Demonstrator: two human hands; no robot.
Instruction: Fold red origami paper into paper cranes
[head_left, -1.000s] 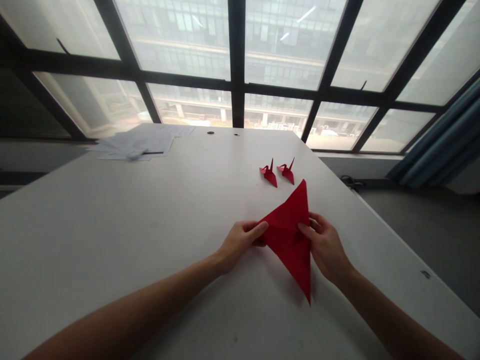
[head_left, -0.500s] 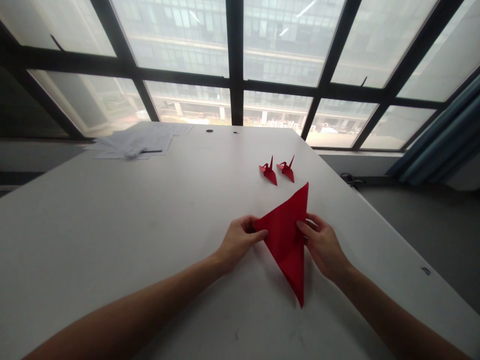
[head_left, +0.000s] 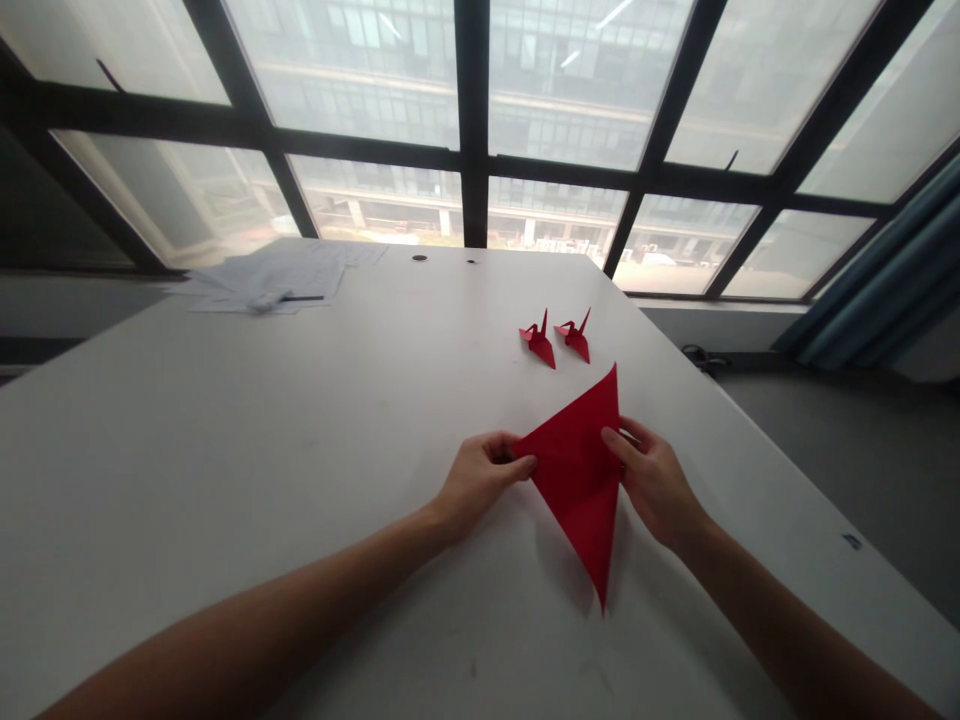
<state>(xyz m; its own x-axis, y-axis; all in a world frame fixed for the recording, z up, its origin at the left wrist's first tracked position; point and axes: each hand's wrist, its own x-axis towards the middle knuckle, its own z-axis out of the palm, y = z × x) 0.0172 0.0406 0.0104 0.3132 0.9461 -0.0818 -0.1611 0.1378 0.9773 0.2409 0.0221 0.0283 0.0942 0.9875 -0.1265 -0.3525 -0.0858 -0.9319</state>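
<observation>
Red paper triangle, spread slightly wider than before, left hand pinching left corner, right hand gripping right edge, illegibly marked loose sheets.

Paper: red tri | creased mid, afaict fr here | far + near tips slightly curled | up btwn L hand & R hand, pinched L corner + R edge

L forearm & R forearm bare — fingers ditto
</observation>
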